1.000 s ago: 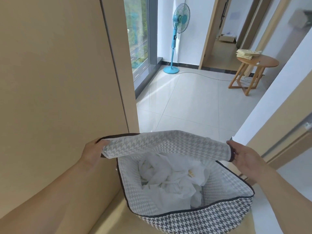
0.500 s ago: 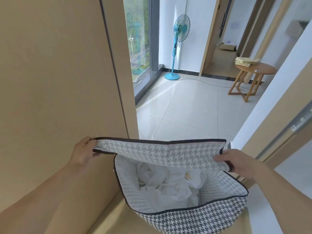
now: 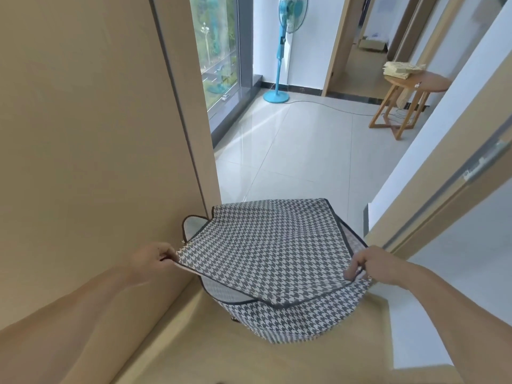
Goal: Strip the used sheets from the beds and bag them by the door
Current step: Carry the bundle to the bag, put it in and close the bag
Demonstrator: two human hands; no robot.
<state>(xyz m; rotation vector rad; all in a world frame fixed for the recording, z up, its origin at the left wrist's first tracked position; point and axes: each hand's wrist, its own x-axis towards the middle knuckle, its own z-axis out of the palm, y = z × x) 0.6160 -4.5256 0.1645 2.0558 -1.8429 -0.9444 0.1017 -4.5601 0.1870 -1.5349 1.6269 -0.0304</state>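
Houndstooth fabric bag, soft-sided and boxy with dark piping, sits on the tan floor in the doorway against a smooth beige panel, its woven lid flap stretched flat across the top, each near corner pinched between curled fingers by the left grip and right grip.

view: head, the only one | place: sitting up high on the person's head | facing: looking forward and down | near: looking closely at the checked bag just below | far: seeing the fan across the floor
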